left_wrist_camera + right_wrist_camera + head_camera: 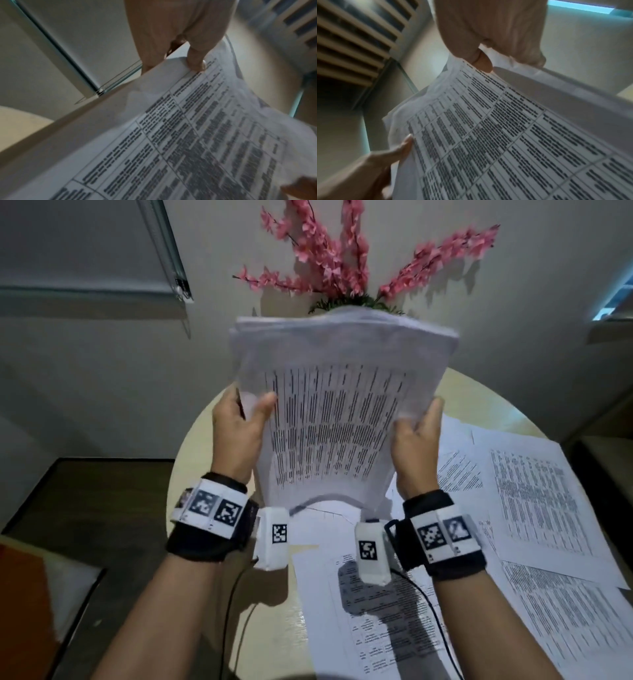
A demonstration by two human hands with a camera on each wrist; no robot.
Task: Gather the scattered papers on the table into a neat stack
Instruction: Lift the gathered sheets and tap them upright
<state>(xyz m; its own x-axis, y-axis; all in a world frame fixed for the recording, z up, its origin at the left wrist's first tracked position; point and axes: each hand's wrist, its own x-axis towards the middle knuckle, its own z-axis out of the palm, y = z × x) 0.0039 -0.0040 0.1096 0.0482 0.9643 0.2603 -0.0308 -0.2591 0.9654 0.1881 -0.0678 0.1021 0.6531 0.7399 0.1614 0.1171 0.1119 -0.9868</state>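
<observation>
Paper stack (337,412) is held upright above table (191,453), gripped at its sides by left hand (236,429) and right hand (416,440); loose sheets (534,494) remain below.

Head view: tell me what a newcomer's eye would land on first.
First, the thick sheaf of white printed papers held upright at the centre, the left hand and right hand gripping its side edges. Behind it, pink artificial blossom sprays fan out against the wall. More loose printed sheets lie scattered on the round pale wooden table, to the right.
</observation>
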